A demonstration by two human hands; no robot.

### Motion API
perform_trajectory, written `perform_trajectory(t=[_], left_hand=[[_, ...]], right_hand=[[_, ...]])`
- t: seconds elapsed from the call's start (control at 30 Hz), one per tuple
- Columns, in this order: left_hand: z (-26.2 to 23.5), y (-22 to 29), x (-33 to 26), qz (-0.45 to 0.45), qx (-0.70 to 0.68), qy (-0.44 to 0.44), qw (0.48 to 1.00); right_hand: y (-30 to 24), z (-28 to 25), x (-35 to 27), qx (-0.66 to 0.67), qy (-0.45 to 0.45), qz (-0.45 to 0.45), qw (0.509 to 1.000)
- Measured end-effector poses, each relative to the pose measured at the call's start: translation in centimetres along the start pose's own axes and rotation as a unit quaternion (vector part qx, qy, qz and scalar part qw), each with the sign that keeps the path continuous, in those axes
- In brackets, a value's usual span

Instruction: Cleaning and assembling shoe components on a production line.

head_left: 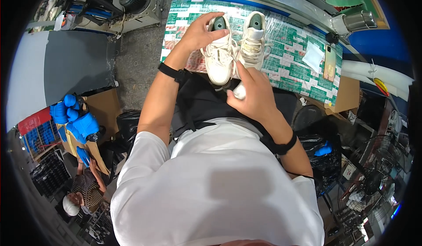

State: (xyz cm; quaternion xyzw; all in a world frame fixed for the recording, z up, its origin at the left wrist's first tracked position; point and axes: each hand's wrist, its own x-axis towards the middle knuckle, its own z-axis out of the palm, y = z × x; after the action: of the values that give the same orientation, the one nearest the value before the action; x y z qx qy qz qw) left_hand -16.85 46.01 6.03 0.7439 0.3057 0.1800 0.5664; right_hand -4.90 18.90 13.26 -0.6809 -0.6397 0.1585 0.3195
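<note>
Two cream lace-up sneakers stand side by side, toes toward me. My left hand (203,33) is closed on the heel collar of the left sneaker (218,68), its thumb across the opening. The right sneaker (252,48) stands close beside it, untouched by my left hand. My right hand (256,90) is just below the sneakers, curled round a small white thing (239,91), mostly covered by the fingers, so I cannot tell its kind. Its index finger reaches up toward the gap between the toes. Grey-green insoles show inside both sneakers.
The tabletop (290,77) is covered in green-and-white printed wrap. A phone (329,63) and a white paper (313,56) lie at its right. A metal machine edge (281,2) runs behind. At lower left, a person (88,180) reaches toward a box of blue pieces (83,125). A fan (373,180) stands lower right.
</note>
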Motion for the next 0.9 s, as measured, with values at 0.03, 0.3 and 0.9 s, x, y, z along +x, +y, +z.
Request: perform_trajectory(t=[0.03, 0.3, 0.9], left_hand=[[-0.1, -0.3, 0.0, 0.009, -0.003, 0.002, 1.000], [0.2, -0.9, 0.1, 0.016, 0.039, 0.014, 0.999], [-0.2, -1.1, 0.1, 0.046, 0.040, 0.036, 0.997]], right_hand=[[-0.2, 0.7, 1.1, 0.011, 0.032, -0.028, 0.999], [0.2, 6.7, 4.6, -0.036, 0.033, -0.049, 0.998], [-1.0, 4.9, 1.4, 0.073, -0.024, 0.013, 0.997]])
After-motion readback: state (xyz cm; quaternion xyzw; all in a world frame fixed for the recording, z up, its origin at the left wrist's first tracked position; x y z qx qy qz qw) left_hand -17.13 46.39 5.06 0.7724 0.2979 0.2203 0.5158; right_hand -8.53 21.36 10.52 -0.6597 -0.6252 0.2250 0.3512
